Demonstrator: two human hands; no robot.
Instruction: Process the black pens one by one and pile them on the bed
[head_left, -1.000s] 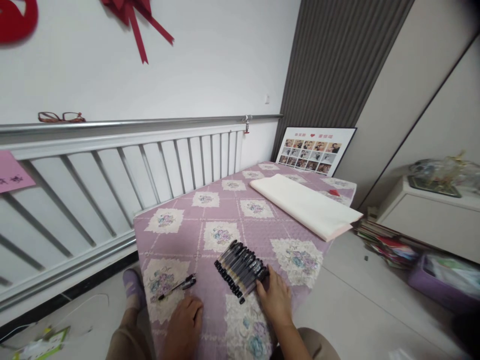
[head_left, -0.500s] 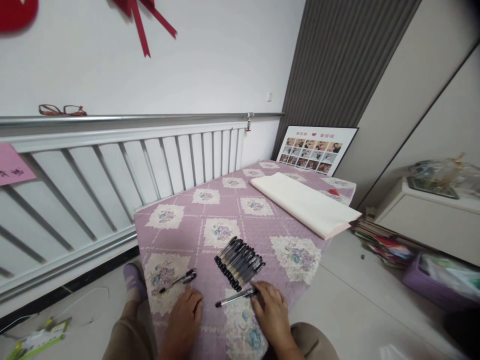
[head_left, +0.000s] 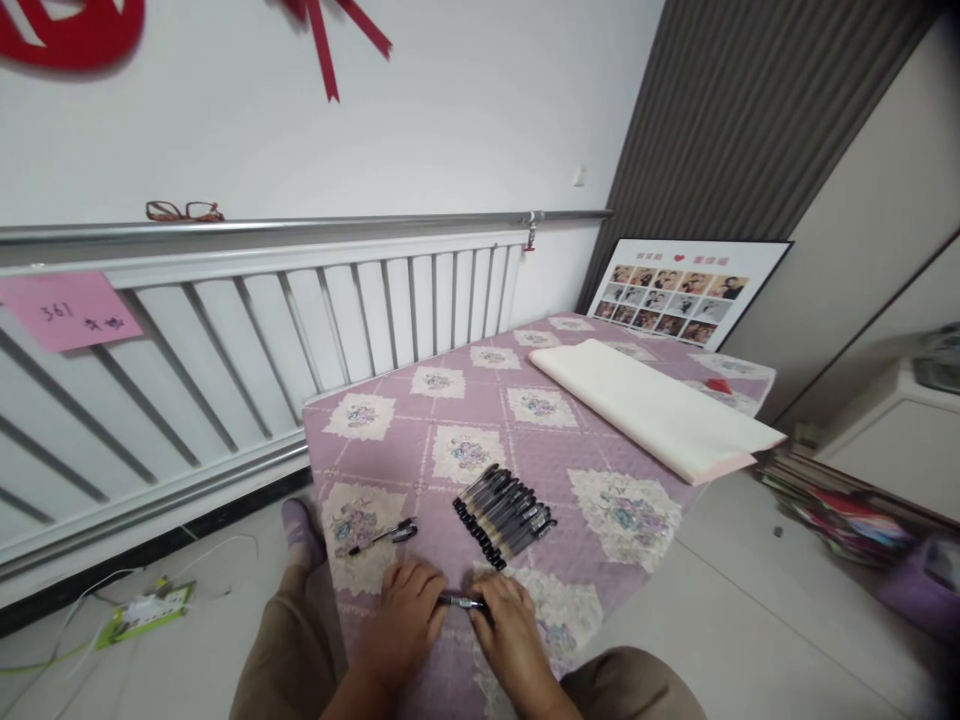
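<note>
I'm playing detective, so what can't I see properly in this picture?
All in the head view:
Ends of the held pen: hidden by the left hand and right hand.
Any writing on the row of pens: too small.
Top of the red bow: cut off by the upper edge.
Rest of the purple bin: cut off by the right edge, and blurred.

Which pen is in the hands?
The pen held between the left hand and right hand, nearer the camera than the row of pens; those lie side by side on the tablecloth, touched by neither hand.
</note>
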